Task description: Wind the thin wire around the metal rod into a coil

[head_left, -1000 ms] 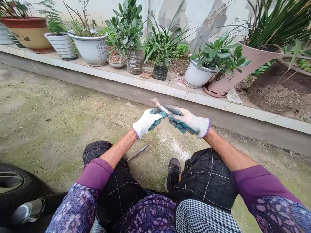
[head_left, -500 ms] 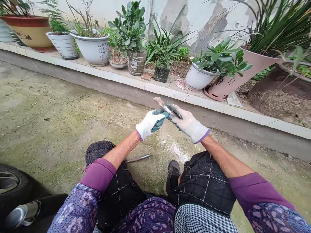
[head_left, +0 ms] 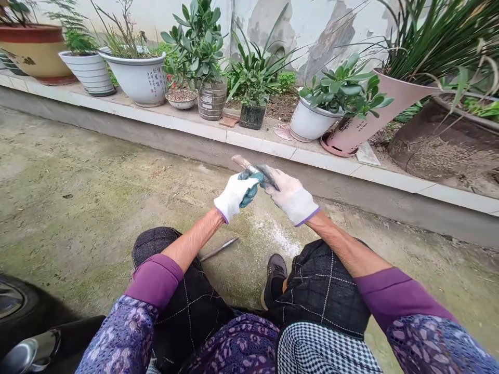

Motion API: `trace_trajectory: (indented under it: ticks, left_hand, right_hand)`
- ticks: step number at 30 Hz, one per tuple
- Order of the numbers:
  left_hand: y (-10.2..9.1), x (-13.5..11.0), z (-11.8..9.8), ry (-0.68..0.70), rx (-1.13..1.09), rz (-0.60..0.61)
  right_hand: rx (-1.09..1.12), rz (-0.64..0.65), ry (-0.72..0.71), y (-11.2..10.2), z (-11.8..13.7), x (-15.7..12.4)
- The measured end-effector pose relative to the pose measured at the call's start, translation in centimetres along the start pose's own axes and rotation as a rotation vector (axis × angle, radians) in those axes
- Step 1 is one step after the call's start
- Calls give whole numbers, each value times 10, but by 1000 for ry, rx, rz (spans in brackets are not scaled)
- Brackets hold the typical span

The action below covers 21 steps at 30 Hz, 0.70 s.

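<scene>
Both my hands wear white gloves with green palms and meet in front of my knees. My left hand (head_left: 234, 195) and my right hand (head_left: 290, 196) are each closed round a short metal tool (head_left: 242, 163) with a worn flat tip that sticks out up and to the left. The right hand covers the tool's rear part. A second thin metal rod (head_left: 218, 250) lies on the concrete ground below my left forearm. I sit with knees apart, one dark shoe (head_left: 275, 270) between them.
A tiled ledge (head_left: 257, 143) runs across ahead with several potted plants, among them a white pot (head_left: 140, 78) and a tilted pink pot (head_left: 366, 124). White powder (head_left: 278, 236) marks the ground. A tyre (head_left: 15, 306) and chrome part (head_left: 27, 350) sit at lower left.
My right hand has slid forward along the tool toward my left hand, so less of the tool shows behind it. Both hands have shifted slightly left.
</scene>
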<state>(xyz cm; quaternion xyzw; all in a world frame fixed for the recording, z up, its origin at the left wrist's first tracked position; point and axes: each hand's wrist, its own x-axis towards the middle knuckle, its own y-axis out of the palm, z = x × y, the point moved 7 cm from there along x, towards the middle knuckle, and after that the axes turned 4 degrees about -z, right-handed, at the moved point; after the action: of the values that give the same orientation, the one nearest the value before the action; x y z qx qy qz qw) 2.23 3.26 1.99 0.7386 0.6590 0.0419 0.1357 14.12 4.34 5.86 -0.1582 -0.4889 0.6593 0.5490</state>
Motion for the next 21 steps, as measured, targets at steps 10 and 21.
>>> trace_trajectory:
  ticks: [10,21]
  left_hand:
    - [-3,-16,-12,27,224,136]
    - [-7,-1,19,-20,593,182]
  right_hand:
    - [984,350,413,-11,13,-27]
    - [518,566,274,-28,-5,-54]
